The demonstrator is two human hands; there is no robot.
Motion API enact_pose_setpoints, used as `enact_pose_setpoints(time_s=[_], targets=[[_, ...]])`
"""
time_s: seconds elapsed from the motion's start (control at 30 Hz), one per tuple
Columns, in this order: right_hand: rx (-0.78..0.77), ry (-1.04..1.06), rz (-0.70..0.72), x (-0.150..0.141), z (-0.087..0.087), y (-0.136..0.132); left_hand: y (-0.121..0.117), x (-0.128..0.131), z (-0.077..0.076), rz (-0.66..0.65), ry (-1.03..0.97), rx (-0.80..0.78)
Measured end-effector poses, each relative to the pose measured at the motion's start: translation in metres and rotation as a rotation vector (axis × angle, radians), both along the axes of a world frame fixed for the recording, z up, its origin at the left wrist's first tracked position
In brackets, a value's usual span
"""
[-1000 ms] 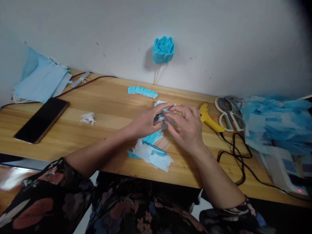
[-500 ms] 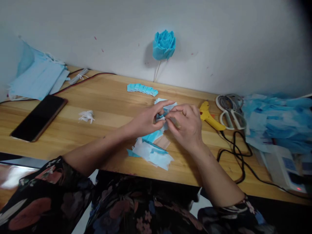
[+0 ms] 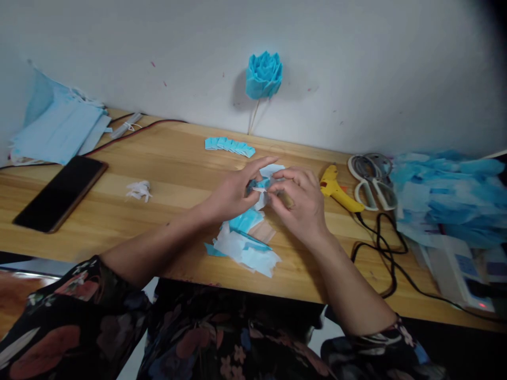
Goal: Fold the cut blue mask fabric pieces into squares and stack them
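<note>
Between my two hands is a small piece of blue and white mask fabric [image 3: 260, 184], folded or creased. My left hand [image 3: 236, 194] is closed on its left side, with the forefinger stretched out above. With thumb and fingertips, my right hand [image 3: 301, 199] pinches the piece's right edge. Loose blue and white fabric scraps [image 3: 249, 250] lie on the table below my hands. Behind them is a row of small folded blue pieces [image 3: 229, 146], overlapping one another. A blue fabric flower [image 3: 264, 75] on a thin stick stands against the wall.
To the right are a yellow glue gun [image 3: 340, 190], white-handled scissors [image 3: 372, 182], a black cable [image 3: 382, 253], a white power strip [image 3: 451, 269] and a heap of blue fabric [image 3: 447, 195]. A phone [image 3: 59, 192], face masks [image 3: 59, 126] and a white scrap bundle [image 3: 139, 190] lie left.
My hands have drawn slightly apart, and more of the fabric piece shows between them. The whole view has shifted a little. The things on the table have stayed put.
</note>
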State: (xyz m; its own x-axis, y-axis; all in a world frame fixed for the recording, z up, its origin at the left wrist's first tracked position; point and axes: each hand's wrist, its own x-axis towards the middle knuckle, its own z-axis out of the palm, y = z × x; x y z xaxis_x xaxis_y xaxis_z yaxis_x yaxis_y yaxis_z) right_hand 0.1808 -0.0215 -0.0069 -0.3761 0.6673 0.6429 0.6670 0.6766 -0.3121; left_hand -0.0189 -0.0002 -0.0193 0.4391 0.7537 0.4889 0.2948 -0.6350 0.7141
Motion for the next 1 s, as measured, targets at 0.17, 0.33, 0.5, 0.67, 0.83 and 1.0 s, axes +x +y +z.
enact_pose_setpoints(time_s=[0.17,0.33,0.5,0.67,0.83,1.0], targets=[[-0.067,0.076,0.033,0.001,0.0035,0.0006,-0.0004,0.0003,-0.0037,0.048,0.121,0.188],[-0.077,0.171,0.031,0.0028,0.005,0.0028,-0.001,-0.0003,-0.0046,0.077,0.169,0.37],[-0.043,0.157,0.034,0.0026,0.0028,0.0047,-0.0012,0.0005,-0.0018,0.061,0.134,0.442],[-0.026,0.138,0.037,0.0019,0.0029,0.0041,-0.0028,0.0003,0.0001,0.07,0.076,0.428],[-0.018,0.124,0.035,0.0028,0.0035,0.0035,-0.0029,0.0001,0.0005,0.047,0.02,0.354],[-0.032,0.115,0.047,0.0031,0.0051,0.0024,-0.001,0.0007,-0.0014,0.005,-0.036,0.277]])
